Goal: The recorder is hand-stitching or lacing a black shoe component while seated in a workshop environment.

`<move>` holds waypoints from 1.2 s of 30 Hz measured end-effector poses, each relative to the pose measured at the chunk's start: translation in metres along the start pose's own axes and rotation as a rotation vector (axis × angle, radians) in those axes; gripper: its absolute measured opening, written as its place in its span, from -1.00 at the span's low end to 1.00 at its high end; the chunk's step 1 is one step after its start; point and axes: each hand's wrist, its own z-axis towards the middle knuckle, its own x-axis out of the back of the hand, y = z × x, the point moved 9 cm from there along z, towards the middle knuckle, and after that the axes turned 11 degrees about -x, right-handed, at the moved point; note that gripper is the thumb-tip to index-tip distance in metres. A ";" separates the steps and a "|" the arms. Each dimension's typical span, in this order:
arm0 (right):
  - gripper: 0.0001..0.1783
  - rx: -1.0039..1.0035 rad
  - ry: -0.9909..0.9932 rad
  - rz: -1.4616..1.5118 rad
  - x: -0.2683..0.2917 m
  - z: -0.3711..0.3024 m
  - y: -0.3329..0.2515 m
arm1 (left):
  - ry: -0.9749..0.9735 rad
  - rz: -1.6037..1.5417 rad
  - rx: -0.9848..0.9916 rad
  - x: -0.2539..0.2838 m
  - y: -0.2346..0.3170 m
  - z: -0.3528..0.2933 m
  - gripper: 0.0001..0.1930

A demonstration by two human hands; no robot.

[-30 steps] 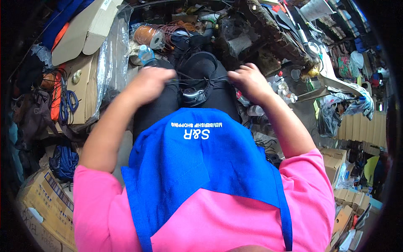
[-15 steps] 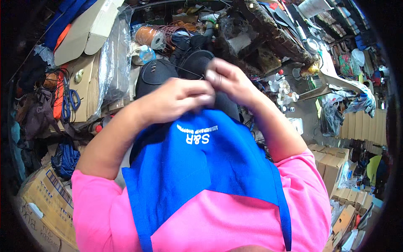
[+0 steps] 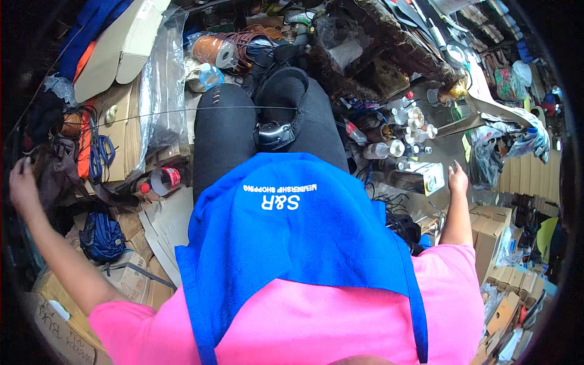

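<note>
A pink shirt (image 3: pixel 316 322) fills the lower part of the view, beneath a bright blue apron (image 3: pixel 243 231) with white lettering. Forward of it lie two thighs in black trousers (image 3: pixel 222 134), and at upper left a bent cardboard piece (image 3: pixel 125 55) stands near a clear plastic sheet (image 3: pixel 163 91).

A black shoe (image 3: pixel 278 114) sits between the thighs, its opening facing up and its glossy end toward the apron. At left rests a crumpled dark blue bag (image 3: pixel 102 236); at right is a small white carton (image 3: pixel 420 177). An orange-brown spool (image 3: pixel 210 50) lies beyond the knees.

The left hand (image 3: pixel 24 185) is flung far out to the left, near dark fabric; its fingers are bent, but I cannot tell whether they grip anything. The right hand (image 3: pixel 457 178) is out on the other side, just beside the carton, fingers pointing forward; their hold cannot be made out either.

Smaller still are a red-labelled bottle (image 3: pixel 164 180) beside the left thigh and blue-handled scissors (image 3: pixel 102 149). Finest is a taut thread (image 3: pixel 228 107), running from the shoe across the left thigh toward the left hand, its far end lost against the clutter.
</note>
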 end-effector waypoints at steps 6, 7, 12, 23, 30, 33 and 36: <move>-0.57 0.692 -0.325 0.277 -0.026 -0.083 -0.190 | -0.151 -1.063 -0.553 0.080 0.467 -0.048 -0.59; -0.60 0.826 -0.287 0.337 -0.001 -0.113 -0.248 | -0.209 -1.224 -0.658 0.090 0.508 -0.066 -0.58; -0.81 1.045 -0.395 0.722 0.081 -0.203 -0.372 | -0.369 -1.405 -0.896 0.076 0.636 -0.083 -0.55; -0.85 1.227 -0.375 0.644 0.083 -0.212 -0.402 | -0.952 -1.458 -0.981 0.041 0.677 -0.090 -0.75; -0.88 1.254 -0.436 0.702 0.073 -0.219 -0.409 | -1.070 -1.539 -0.896 0.038 0.676 -0.093 -0.78; -0.86 1.095 -0.459 0.825 0.057 -0.213 -0.398 | -1.131 -1.564 -0.845 0.031 0.674 -0.094 -0.75; -0.84 1.090 -0.349 0.849 0.059 -0.223 -0.387 | -1.185 -1.612 -0.838 0.027 0.670 -0.098 -0.71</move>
